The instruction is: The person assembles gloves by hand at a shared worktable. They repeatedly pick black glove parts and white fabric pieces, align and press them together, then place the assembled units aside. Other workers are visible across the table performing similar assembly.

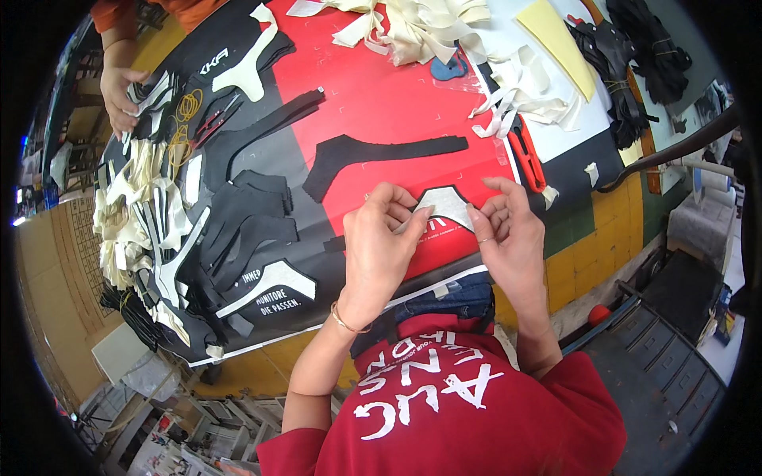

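Observation:
Between my two hands is a small curved fabric piece (447, 203), off-white with a black edge. My left hand (379, 244) pinches its left end between thumb and fingers. The right end is pinched by my right hand (512, 242); its thumb lies against the piece. Just beyond, a black shaped fabric piece (349, 162) with a long arm lies flat on the red part of the table covering (397, 111). To the left of my left hand are an off-white shaped piece (279, 279) with a dark edge and a pile of black cut pieces (252, 214).
Another person's hand (119, 99) rests on stacked pieces at far left. Nearby are red-handled snips (214, 123), yellow rubber bands (187, 107) and cream scraps (127, 206). A red utility knife (525, 155), cream strips (413, 32) and black bundles (607, 59) lie toward the right and far side.

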Demonstrator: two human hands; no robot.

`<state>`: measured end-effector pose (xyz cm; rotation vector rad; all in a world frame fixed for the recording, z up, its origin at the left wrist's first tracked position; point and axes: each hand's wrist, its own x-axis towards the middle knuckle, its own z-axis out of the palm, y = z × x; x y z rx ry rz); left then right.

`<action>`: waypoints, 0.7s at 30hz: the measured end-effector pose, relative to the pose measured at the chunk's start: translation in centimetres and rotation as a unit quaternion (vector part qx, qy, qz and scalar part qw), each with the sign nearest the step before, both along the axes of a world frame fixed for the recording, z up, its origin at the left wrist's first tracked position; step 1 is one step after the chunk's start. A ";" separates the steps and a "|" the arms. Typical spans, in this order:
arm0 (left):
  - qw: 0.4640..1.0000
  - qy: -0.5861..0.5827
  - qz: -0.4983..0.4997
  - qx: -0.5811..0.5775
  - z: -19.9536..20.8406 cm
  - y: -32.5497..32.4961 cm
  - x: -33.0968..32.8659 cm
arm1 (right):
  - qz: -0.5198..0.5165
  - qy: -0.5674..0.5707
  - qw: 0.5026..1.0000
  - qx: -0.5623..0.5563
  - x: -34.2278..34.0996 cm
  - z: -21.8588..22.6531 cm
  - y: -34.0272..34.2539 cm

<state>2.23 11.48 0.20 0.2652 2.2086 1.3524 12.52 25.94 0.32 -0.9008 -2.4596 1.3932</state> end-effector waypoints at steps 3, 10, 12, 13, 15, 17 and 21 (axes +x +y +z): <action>1.000 -0.004 0.004 -0.002 0.1 0.0 0.1 | 0.016 -0.007 0.991 0.131 0.5 -0.8 -0.9; 1.000 0.011 0.002 0.014 -0.1 0.0 0.1 | 0.057 0.048 0.923 0.377 1.3 -2.0 -1.4; 1.000 0.017 0.002 0.022 -0.1 0.0 0.0 | 0.101 0.097 0.925 0.354 1.2 -1.9 -1.3; 0.999 0.021 0.000 0.028 -0.1 0.0 0.0 | 0.167 0.070 0.928 0.327 1.1 -1.9 -1.3; 0.999 0.001 -0.005 0.034 0.1 -0.3 -0.2 | 0.292 0.010 0.916 0.274 0.6 -2.0 -1.7; 0.998 -0.047 -0.007 0.036 0.4 -1.1 -0.4 | 0.307 -0.020 0.901 0.306 0.1 -2.3 -2.2; 0.995 -0.072 -0.047 0.043 1.5 -4.7 -0.9 | 0.320 -0.036 0.884 0.340 0.3 -2.5 -2.3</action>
